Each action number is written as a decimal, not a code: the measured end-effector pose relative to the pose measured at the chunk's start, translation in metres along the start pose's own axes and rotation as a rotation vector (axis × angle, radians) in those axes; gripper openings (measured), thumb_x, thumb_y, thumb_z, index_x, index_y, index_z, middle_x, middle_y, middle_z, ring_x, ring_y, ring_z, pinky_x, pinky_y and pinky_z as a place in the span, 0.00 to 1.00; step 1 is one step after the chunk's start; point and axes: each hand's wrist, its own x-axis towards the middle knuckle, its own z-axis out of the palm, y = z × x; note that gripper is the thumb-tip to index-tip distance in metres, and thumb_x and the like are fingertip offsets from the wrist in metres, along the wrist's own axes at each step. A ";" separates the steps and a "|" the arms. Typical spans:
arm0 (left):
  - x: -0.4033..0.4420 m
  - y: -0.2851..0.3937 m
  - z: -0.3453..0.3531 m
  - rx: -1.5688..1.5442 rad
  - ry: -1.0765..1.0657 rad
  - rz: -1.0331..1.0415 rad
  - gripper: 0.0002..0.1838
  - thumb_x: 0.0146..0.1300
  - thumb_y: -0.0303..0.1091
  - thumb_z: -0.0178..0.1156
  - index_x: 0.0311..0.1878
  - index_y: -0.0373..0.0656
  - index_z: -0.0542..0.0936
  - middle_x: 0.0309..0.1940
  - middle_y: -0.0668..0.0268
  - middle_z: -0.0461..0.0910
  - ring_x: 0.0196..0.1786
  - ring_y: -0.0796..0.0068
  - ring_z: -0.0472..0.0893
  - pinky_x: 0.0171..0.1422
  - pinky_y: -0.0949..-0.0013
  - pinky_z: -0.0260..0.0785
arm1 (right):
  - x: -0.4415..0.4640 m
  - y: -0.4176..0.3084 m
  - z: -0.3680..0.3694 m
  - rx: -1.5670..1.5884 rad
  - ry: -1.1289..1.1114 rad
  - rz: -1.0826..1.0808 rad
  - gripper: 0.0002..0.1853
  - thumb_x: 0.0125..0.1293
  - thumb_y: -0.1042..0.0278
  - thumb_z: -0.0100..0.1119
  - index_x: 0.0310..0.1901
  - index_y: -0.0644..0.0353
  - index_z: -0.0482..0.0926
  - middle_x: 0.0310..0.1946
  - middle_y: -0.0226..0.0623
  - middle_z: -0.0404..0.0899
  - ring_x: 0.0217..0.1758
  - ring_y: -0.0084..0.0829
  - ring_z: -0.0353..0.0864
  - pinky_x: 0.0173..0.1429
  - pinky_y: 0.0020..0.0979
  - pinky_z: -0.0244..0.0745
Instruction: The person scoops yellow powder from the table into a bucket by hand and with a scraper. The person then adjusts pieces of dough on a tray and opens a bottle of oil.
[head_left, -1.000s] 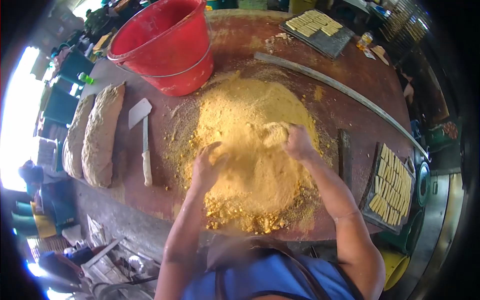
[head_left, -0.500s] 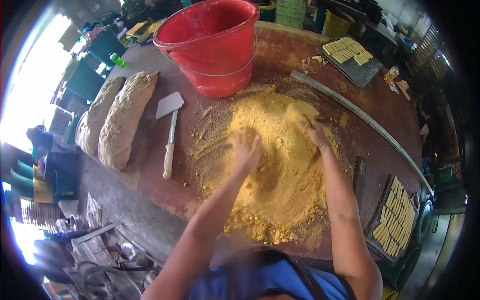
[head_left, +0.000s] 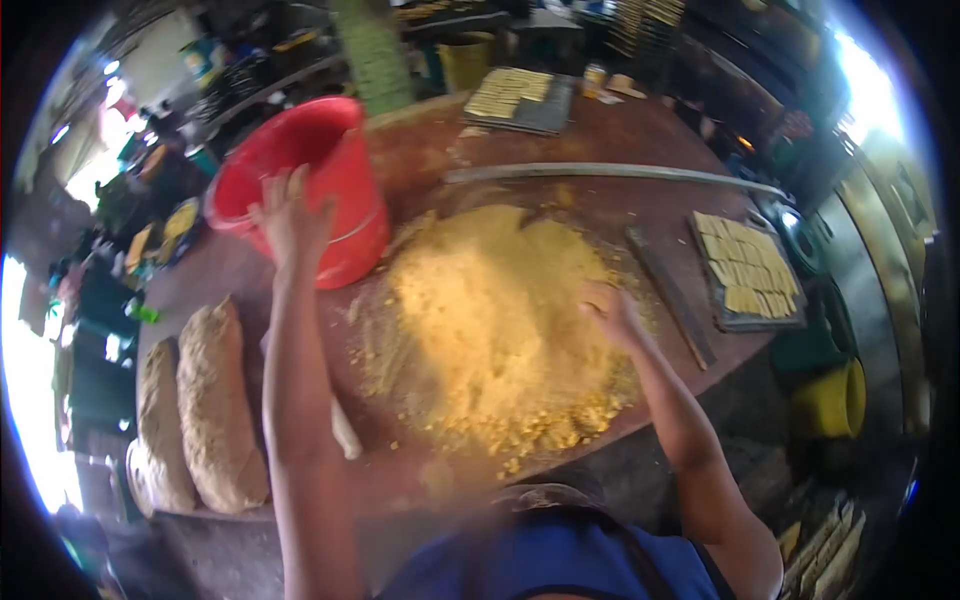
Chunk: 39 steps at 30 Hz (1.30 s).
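Note:
My left hand [head_left: 293, 222] is raised at the near side of the red bucket [head_left: 352, 195], fingers spread in front of its rim. Whether it touches the rim I cannot tell. My right hand [head_left: 612, 312] rests at the right side of a wide heap of yellow crumbly powder [head_left: 490, 310], fingers stretched and apart, slightly blurred. Coarser lumps lie along the heap's near edge. Beside my left forearm shows the white handle [head_left: 345, 430] of a flat-bladed scraper; the forearm hides its blade.
Two long dough rolls [head_left: 220, 410] lie on the left of the table [head_left: 590, 140]. A long metal bar [head_left: 610, 173] runs behind the heap, a dark strip [head_left: 672, 300] to its right. Trays of cut dough sticks stand at the right [head_left: 745, 265] and back [head_left: 510, 95].
My left hand has left the heap and moved up and left to the bucket. My right hand remains at the heap's right side. The view has turned right.

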 end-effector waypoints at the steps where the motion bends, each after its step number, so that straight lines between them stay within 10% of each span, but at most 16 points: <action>1: -0.001 -0.020 0.010 -0.054 -0.100 0.014 0.19 0.60 0.40 0.59 0.54 0.47 0.80 0.55 0.55 0.78 0.60 0.54 0.76 0.70 0.47 0.58 | -0.011 -0.001 0.000 0.079 -0.046 0.087 0.10 0.62 0.69 0.64 0.43 0.64 0.83 0.45 0.46 0.83 0.51 0.40 0.83 0.54 0.37 0.76; 5: -0.006 -0.014 -0.008 -0.023 -0.339 0.046 0.11 0.61 0.36 0.54 0.31 0.44 0.83 0.26 0.58 0.85 0.28 0.57 0.86 0.29 0.60 0.79 | -0.057 -0.005 -0.001 0.229 -0.095 0.305 0.13 0.63 0.70 0.63 0.48 0.64 0.82 0.45 0.44 0.84 0.49 0.40 0.83 0.53 0.38 0.77; 8: -0.054 0.023 -0.044 -0.170 -0.648 0.100 0.08 0.62 0.36 0.55 0.41 0.47 0.80 0.34 0.56 0.83 0.37 0.53 0.85 0.36 0.51 0.78 | -0.073 0.000 0.000 0.272 -0.147 0.399 0.14 0.64 0.69 0.63 0.50 0.64 0.81 0.46 0.43 0.84 0.51 0.40 0.83 0.54 0.40 0.77; 20: -0.168 0.051 -0.079 -0.175 -0.330 0.060 0.18 0.52 0.31 0.59 0.49 0.54 0.81 0.40 0.68 0.80 0.48 0.64 0.79 0.56 0.55 0.68 | -0.016 0.052 -0.019 0.352 0.000 0.423 0.27 0.68 0.55 0.61 0.63 0.62 0.71 0.60 0.46 0.75 0.65 0.40 0.73 0.64 0.41 0.72; 26: -0.153 0.016 -0.086 0.129 0.010 -0.092 0.13 0.57 0.35 0.63 0.46 0.50 0.83 0.38 0.68 0.82 0.47 0.63 0.78 0.61 0.56 0.59 | -0.045 0.121 -0.012 0.505 0.158 0.494 0.33 0.69 0.46 0.57 0.66 0.63 0.67 0.65 0.47 0.70 0.67 0.43 0.71 0.67 0.42 0.69; 39: -0.060 0.012 -0.108 -0.112 -0.246 -0.082 0.22 0.53 0.29 0.67 0.54 0.49 0.82 0.42 0.64 0.82 0.51 0.63 0.79 0.60 0.57 0.65 | -0.027 0.096 -0.006 0.315 -0.090 0.423 0.25 0.70 0.48 0.57 0.58 0.60 0.77 0.58 0.45 0.77 0.61 0.39 0.76 0.63 0.38 0.73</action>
